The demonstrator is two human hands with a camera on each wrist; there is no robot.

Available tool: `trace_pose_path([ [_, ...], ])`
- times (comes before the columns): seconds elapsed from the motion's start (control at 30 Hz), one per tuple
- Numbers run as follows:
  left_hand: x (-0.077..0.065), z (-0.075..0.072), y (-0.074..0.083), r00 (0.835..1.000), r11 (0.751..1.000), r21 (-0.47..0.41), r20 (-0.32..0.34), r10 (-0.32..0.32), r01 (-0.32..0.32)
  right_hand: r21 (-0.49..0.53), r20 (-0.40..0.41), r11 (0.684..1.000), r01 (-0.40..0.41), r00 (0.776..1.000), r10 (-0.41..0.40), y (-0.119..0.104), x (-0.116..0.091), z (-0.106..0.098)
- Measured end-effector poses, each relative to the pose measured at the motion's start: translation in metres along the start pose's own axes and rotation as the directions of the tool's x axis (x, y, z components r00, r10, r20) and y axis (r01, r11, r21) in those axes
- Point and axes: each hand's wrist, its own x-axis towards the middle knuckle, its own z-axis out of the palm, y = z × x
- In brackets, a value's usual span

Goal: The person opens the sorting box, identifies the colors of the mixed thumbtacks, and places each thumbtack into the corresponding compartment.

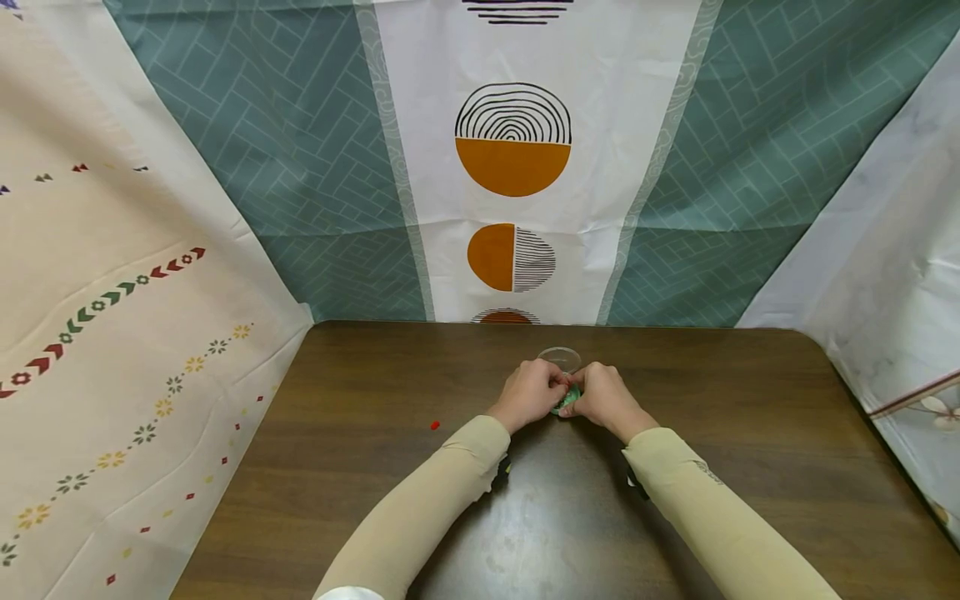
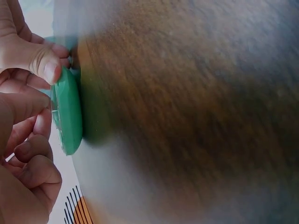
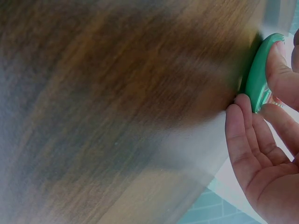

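Observation:
A small round green case (image 1: 567, 400), shallow with rounded sides, is between both hands near the table's far side. My right hand (image 1: 606, 400) grips it, thumb on its near side and fingers at the far side. In the right wrist view, the thumb presses on the green case (image 3: 257, 77) while fingertips touch its lower end. My left hand (image 1: 529, 390) has curled fingers, thumb and forefinger pinching over the case's inner side. Something small and red (image 1: 568, 382) shows by those fingertips; its kind is mostly hidden. In the left wrist view, the case (image 2: 70, 114) stands tilted on edge.
Just behind the hands lies a clear round lid-like piece (image 1: 560, 353). A tiny red piece (image 1: 435, 425) lies on the brown wooden table (image 1: 360, 492), left of the left hand. Patterned cloths (image 1: 330, 167) hang at the table's back and sides.

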Motion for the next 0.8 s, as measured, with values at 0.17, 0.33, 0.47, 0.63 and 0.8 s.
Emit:
trace_pose_path([
  [0.17,0.000,0.000,0.000,1.000,1.000,0.019,-0.005,-0.004,0.004,-0.009,0.001,1.000,0.003,1.000,-0.003,0.000,0.000,0.001],
  [0.33,-0.001,-0.004,0.000,1.000,1.000,0.021,-0.014,0.003,-0.003,-0.009,-0.008,1.000,0.009,1.000,-0.009,0.001,0.000,0.001],
  [0.47,-0.002,-0.011,-0.002,1.000,1.000,0.014,-0.027,0.015,-0.014,-0.001,-0.008,1.000,-0.002,1.000,0.002,0.001,-0.001,0.002],
  [0.63,-0.006,-0.025,-0.005,0.999,1.000,0.004,-0.052,0.011,-0.011,0.005,-0.005,1.000,-0.011,1.000,0.011,0.000,-0.002,0.002],
  [0.8,-0.011,-0.042,-0.013,0.998,1.000,-0.016,-0.058,-0.007,0.006,0.009,-0.003,1.000,-0.014,1.000,0.014,-0.001,-0.002,0.001],
])
